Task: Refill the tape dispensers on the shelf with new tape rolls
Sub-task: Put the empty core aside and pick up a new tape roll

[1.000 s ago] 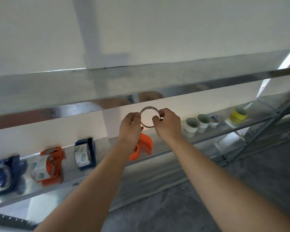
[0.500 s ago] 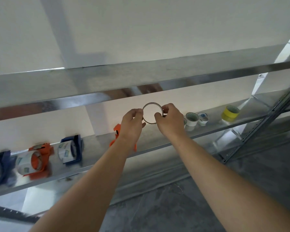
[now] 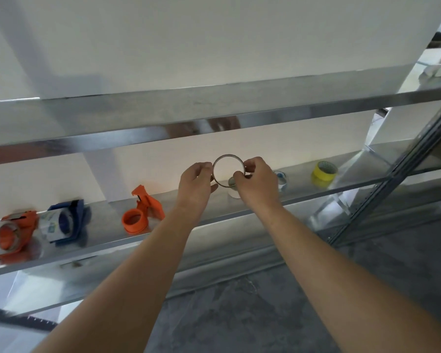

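I have both hands up in front of the lower galvanised metal shelf (image 3: 107, 242), and they share one thing: a thin grey cardboard ring (image 3: 227, 156), which I take to be a spent tape core. My left hand (image 3: 195, 183) pinches its left side between thumb and fingertips, and my right hand (image 3: 259, 184) pinches its right side. The ring hangs in the air above the shelf, touching nothing else.

Down to the left, the empty orange plastic tape dispenser (image 3: 148, 205) lies on the shelf with its spool bare, so I judge that it is the one waiting for a roll. Further left, a blue tape dispenser (image 3: 66, 220) and a second orange tape dispenser (image 3: 10, 233) both already carry tape.

To do this step well, I would pass the core to the left hand alone and set it down apart from the fresh stock, so it is not mistaken for a roll. That frees my right hand for the supply. A white tape roll (image 3: 233, 193) sits just beneath it, partly hidden. A clear tape roll with a blue label (image 3: 280, 178) is beside that, and a yellow tape roll (image 3: 323, 174) lies further right. I would choose one whose core suits the orange spool and check which way the tape unwinds before pushing it on. I cannot tell the fit from here.
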`<state>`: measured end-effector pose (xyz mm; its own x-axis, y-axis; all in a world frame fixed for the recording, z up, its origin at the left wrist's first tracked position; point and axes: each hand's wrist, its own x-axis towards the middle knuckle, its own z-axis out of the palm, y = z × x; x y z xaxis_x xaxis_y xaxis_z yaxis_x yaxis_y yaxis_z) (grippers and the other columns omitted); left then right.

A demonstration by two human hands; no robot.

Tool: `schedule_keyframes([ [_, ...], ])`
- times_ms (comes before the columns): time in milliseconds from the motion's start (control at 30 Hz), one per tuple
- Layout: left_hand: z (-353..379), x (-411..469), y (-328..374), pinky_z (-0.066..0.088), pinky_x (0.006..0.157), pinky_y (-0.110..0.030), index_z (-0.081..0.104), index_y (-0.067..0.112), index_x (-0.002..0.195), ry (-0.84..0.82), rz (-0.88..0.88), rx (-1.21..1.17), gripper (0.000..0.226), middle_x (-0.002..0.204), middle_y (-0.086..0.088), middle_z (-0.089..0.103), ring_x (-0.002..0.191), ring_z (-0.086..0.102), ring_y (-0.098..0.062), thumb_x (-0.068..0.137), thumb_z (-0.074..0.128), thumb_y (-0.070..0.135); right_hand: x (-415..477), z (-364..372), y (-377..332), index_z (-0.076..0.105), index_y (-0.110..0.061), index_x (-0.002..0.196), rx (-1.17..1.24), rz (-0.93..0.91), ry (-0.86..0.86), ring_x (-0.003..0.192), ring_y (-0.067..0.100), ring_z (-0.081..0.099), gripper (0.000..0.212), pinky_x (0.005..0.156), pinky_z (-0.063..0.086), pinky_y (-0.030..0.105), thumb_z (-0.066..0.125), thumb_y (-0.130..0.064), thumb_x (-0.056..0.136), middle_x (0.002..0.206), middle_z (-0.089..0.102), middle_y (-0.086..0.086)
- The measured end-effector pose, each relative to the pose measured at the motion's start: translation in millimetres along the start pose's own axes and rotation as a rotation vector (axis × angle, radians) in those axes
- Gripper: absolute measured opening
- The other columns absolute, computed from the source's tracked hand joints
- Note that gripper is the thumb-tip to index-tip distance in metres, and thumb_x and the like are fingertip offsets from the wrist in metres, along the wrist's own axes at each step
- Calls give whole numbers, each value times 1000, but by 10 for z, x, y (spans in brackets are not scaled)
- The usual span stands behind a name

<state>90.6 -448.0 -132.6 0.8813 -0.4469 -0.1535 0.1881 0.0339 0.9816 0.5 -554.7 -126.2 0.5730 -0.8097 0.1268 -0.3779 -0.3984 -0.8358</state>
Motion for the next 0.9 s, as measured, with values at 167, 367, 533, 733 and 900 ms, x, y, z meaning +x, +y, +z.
schedule_keyframes([
  [167, 385, -40, -19, 62, 72, -25, 68, 12, 97, -34, -9, -15, 21, 101, -8, 69, 97, 68, -22, 110, 52, 14, 134, -309, 224, 63, -14, 113, 19, 16, 30, 95, 19, 63, 27, 71, 41, 19, 69, -22, 88, 109, 69, 1],
  [367, 787, 130, -147, 64, 81, -36, 69, 12, 97, -86, -32, 34, 18, 103, -15, 70, 95, 70, -27, 108, 55, 15, 333, -515, 528, 64, -14, 110, 20, 63, 66, 97, 21, 64, 26, 76, 45, 25, 71, -24, 88, 103, 71, 0],
  [533, 1117, 362, -301, 63, 92, -45, 70, 12, 94, -134, -88, 65, 20, 99, -13, 70, 95, 68, -30, 108, 56, 16, 596, -563, 837, 64, -15, 104, -3, 109, 96, 95, 22, 65, 23, 81, 49, 33, 72, -27, 86, 100, 71, 0],
  [733, 1548, 822, -493, 65, 80, -33, 69, 13, 87, -179, -142, 75, 22, 89, -7, 71, 90, 72, -28, 106, 58, 15, 1054, -585, 1157, 63, -13, 102, -45, 200, 108, 93, 22, 66, 19, 81, 50, 33, 70, -24, 88, 98, 70, 0],
  [900, 1872, 1224, -614, 60, 94, -63, 75, 20, 81, -221, -153, 171, 20, 104, -25, 75, 107, 71, -51, 89, 63, 34, 1497, -611, 1350, 64, -15, 107, -95, 252, 128, 93, 20, 65, 22, 80, 47, 29, 71, -24, 88, 103, 71, -1],
])
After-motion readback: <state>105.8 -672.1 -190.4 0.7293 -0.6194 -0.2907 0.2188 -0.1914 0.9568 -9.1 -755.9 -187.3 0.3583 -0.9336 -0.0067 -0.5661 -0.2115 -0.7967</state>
